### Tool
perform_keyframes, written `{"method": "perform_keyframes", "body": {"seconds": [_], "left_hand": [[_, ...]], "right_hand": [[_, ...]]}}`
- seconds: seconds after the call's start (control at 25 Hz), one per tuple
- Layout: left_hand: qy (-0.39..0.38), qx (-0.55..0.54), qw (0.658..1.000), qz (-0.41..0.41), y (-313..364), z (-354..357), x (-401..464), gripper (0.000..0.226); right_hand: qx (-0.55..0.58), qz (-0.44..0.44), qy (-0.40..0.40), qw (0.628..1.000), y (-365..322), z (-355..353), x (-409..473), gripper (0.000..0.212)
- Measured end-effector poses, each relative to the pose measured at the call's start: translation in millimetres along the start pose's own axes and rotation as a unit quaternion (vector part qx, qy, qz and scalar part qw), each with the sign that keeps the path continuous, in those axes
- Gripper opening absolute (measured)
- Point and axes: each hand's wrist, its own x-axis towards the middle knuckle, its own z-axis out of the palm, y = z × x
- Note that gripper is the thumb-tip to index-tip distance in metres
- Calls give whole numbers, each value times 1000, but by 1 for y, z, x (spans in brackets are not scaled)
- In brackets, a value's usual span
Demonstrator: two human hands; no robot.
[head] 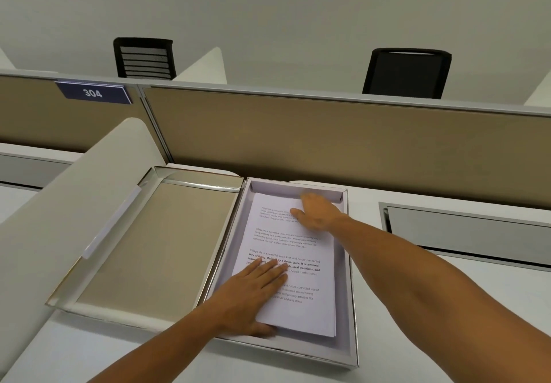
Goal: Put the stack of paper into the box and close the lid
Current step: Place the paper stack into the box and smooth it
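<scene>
The left hand (253, 290) is laid flat on the near left part of the stack of paper (293, 266), its fingers (275, 272) stretched out together over the printed lines and its thumb pressed at the stack's near edge. The stack is seen lying inside the white box (351, 338), close to the walls on every side. Farther off, the right hand (317, 212) is spread palm-down on the far right corner of the top sheet, fingers loosely extended, nothing gripped. The lid (149, 242) is folded open to the left on the desk (417, 338), against the tan partition (328, 135).
</scene>
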Motion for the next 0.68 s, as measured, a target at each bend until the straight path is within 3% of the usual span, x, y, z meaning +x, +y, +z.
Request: {"method": "perform_keyframes", "body": {"seconds": [0.28, 0.44, 0.56, 0.68], "left_hand": [[-7, -122, 992, 28, -2, -30, -8, 112], [30, -99, 994, 26, -13, -38, -19, 94], [209, -130, 966, -75, -23, -35, -40, 67], [384, -172, 874, -244, -46, -21, -70, 53]], "right_hand": [[49, 0, 41, 998, 4, -7, -23, 70], [65, 5, 44, 997, -1, -15, -36, 68], [78, -1, 35, 996, -13, -20, -46, 68], [94, -24, 27, 995, -40, -22, -59, 68]]}}
